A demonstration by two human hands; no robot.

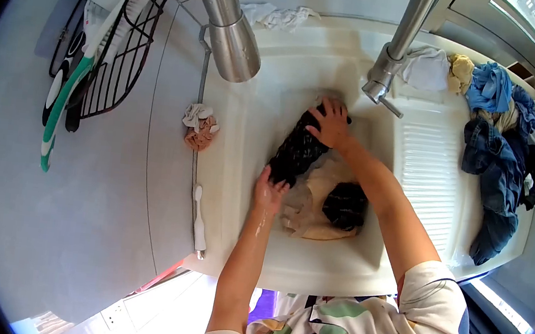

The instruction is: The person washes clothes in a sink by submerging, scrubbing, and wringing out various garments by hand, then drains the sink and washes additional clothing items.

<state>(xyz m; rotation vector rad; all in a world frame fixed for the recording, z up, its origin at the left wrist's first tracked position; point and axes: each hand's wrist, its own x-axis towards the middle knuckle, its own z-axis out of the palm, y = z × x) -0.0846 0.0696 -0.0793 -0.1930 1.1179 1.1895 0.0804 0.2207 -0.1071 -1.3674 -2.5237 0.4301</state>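
A dark, wet black garment (300, 143) stretches at a slant across the sink basin (372, 245), its exact kind unclear. My right hand (331, 125) grips its upper end from above, fingers laid over the fabric. At the lower end, my left hand (269, 192) has its thumb and fingers around the cloth, and water glistens on the wrist. Below and right of the garment, a pale beige cloth (320, 229) lies in the basin. A second bunched black cloth with light marks (345, 205) rests on it.
A steel faucet (391, 65) and a wide steel spout (231, 47) hang over the sink. Right of the ribbed washboard (428, 179) is a clothes pile (495, 166). Small cloths (200, 130) and a white brush (199, 222) line the left rim; a wire rack (121, 58) holds brushes.
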